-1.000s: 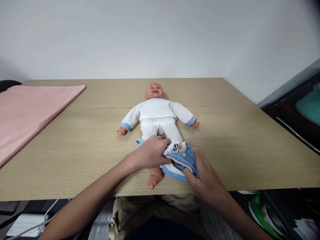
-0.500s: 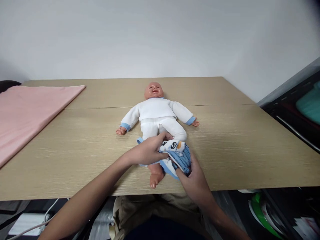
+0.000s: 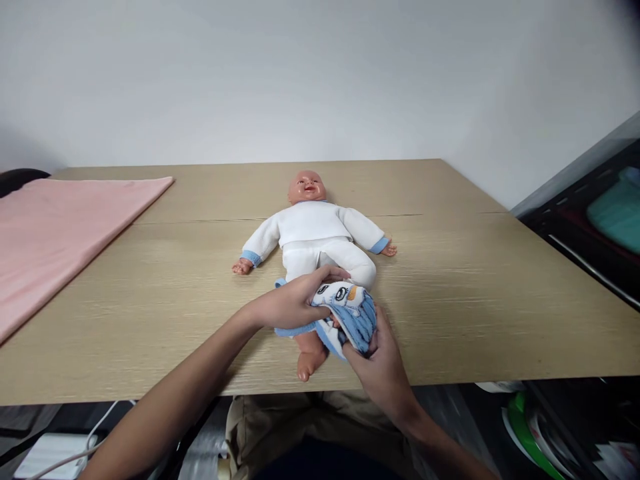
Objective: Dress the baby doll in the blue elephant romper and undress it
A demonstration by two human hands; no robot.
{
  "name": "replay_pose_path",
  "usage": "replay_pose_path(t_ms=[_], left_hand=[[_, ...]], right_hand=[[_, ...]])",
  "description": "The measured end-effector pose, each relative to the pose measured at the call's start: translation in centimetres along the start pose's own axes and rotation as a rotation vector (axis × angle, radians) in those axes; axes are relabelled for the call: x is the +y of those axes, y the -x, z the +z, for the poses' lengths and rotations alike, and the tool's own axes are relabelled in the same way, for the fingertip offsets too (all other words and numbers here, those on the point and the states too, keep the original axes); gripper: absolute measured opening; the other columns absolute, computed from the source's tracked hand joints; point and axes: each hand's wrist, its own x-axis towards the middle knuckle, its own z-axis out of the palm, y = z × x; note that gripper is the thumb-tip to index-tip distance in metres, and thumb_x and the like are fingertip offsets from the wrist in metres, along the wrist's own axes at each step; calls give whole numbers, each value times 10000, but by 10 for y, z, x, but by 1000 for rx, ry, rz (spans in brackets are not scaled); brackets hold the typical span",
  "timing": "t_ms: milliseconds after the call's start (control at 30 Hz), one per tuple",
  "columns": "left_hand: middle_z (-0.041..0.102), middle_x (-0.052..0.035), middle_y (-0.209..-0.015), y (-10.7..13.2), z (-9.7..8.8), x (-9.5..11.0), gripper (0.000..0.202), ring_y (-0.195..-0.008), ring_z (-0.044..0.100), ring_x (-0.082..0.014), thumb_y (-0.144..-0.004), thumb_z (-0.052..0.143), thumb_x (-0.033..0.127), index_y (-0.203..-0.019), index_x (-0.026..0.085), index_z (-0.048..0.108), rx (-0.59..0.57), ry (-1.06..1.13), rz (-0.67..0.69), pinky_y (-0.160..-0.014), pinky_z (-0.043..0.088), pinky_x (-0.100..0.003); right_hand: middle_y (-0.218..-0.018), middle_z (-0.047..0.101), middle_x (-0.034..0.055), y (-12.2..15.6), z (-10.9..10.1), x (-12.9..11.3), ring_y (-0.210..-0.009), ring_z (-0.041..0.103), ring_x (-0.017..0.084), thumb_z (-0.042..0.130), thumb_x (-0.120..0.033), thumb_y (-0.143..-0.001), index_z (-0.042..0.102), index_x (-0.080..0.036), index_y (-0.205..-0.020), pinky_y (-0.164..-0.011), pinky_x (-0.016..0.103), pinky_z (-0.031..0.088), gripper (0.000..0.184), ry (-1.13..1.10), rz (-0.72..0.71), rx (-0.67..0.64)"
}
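A baby doll in white top and trousers lies on its back on the wooden table, head away from me. My left hand and my right hand both grip a blue and white sock with cartoon eyes, bunched over one of the doll's lower legs. That foot is hidden inside the sock and my hands. The doll's other foot is bare and pokes out near the table's front edge.
A pink cloth lies flat on the table's left side. A dark shelf unit with a teal object stands at the right. Cables and a white box lie on the floor at lower left, green and white items at lower right.
Both hands have drawn the sock slightly left and farther up the doll's leg; my right hand has shifted inward under the sock. The camera view has tilted a little.
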Motion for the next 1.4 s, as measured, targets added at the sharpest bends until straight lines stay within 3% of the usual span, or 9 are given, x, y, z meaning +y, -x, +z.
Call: replay_pose_path(t_ms=[200, 267, 433, 733, 933, 1033, 1200, 1333, 1400], left_hand=[[690, -106, -1392, -1, -5, -5, 563, -1291, 682, -281, -909, 666, 150, -1462, 203, 573, 13, 14, 0, -1129, 545, -445], [700, -91, -1341, -1, -6, -8, 550, -1239, 693, -275, -916, 681, 162, -1455, 201, 581, 21, 3, 5, -1080, 557, -419], [701, -79, -1313, 0, -8, -12, 540, -1205, 690, -273, -923, 705, 173, -1448, 208, 585, 18, -24, 47, -1040, 556, -390], [739, -61, -1154, -2, -10, -17, 385, -1079, 686, -266, -954, 831, 396, -1251, 195, 690, 26, 52, 31, -951, 548, -360], [809, -61, -1149, -5, -7, -20, 365, -1075, 713, -258, -973, 831, 424, -1237, 184, 758, 8, 212, 14, -972, 543, -352], [832, -58, -1089, -4, -8, -21, 347, -1065, 729, -259, -969, 841, 421, -1211, 177, 792, 7, 233, -1, -967, 552, -346], [834, -55, -1081, -2, -10, -21, 328, -1013, 739, -254, -912, 902, 417, -1107, 168, 817, -16, 161, -37, -943, 566, -340], [821, -35, -1015, -2, -10, -20, 388, -947, 720, -237, -817, 981, 435, -1030, 167, 797, -11, 149, -58, -900, 566, -331], [800, -21, -978, -2, -10, -17, 395, -904, 700, -221, -853, 948, 475, -1037, 171, 775, 1, 131, -71, -855, 553, -319]], right_hand=[[-1073, 708, 39, -8, -2, 4, -956, 753, 238, 738, -184, -891, 595, -263, -1191, -829, 359, 662, 341, 9, -136, 140], [-1103, 672, 46, -15, -6, 3, -1003, 728, 241, 746, -169, -873, 616, -266, -1177, -789, 338, 650, 344, 90, -232, 201], [-1250, 685, 82, -26, -20, -5, -1187, 725, 272, 761, -174, -886, 635, -281, -1282, -911, 382, 678, 429, 126, -333, 243], [-1162, 738, 60, -28, -42, -8, -1033, 770, 254, 771, -107, -864, 657, -282, -1316, -914, 380, 698, 497, 265, -499, 107], [-1289, 678, 99, -28, -42, -9, -1162, 724, 280, 779, -97, -854, 613, -298, -1359, -882, 358, 681, 568, 227, -604, -1], [-1154, 732, 53, -38, -55, -15, -1055, 751, 264, 797, -155, -899, 653, -301, -1285, -894, 368, 652, 437, 226, -520, -83], [-1100, 783, 31, -79, -87, -17, -1045, 761, 270, 837, -356, -960, 737, -275, -1173, -939, 384, 604, 249, 126, -276, -474], [-1143, 738, 36, -107, -92, -14, -1094, 717, 269, 860, -465, -947, 709, -276, -1223, -986, 392, 573, 366, 60, -237, -512], [-1165, 707, 40, -111, -92, -18, -1109, 696, 274, 869, -491, -933, 679, -278, -1268, -994, 395, 568, 440, 73, -238, -579]])
